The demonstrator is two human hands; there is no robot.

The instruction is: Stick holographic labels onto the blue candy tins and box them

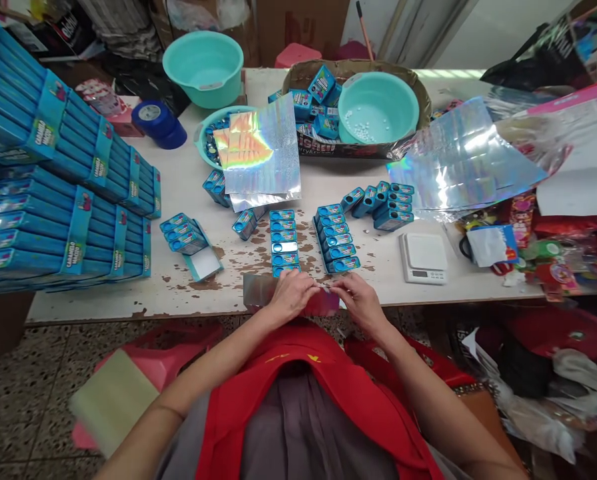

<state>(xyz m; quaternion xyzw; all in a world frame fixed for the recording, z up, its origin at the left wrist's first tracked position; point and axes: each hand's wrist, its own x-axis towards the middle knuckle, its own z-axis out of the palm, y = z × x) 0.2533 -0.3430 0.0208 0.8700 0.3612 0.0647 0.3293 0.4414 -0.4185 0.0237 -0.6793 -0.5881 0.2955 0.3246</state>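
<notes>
Near the table's front edge, a strip of shiny holographic sheet (258,292) lies under and between my hands. My left hand (293,293) is closed over the strip, thumb and fingers pinched at its upper edge. My right hand (361,300) is closed in a pinch at the strip's right end; a tiny pale piece shows between the two sets of fingertips, too small to name. Just beyond stand a row of small blue tins (283,237) with round openings, one with a silvery top, and a blue display box (337,240) holding several tins.
Stacked blue display boxes (73,220) fill the left. A white scale (423,258) sits right of my hands. Behind are holographic sheets (263,150), a turquoise basin (378,107) with white pellets, an open carton (348,148) of tins, and blue tape rolls (158,125).
</notes>
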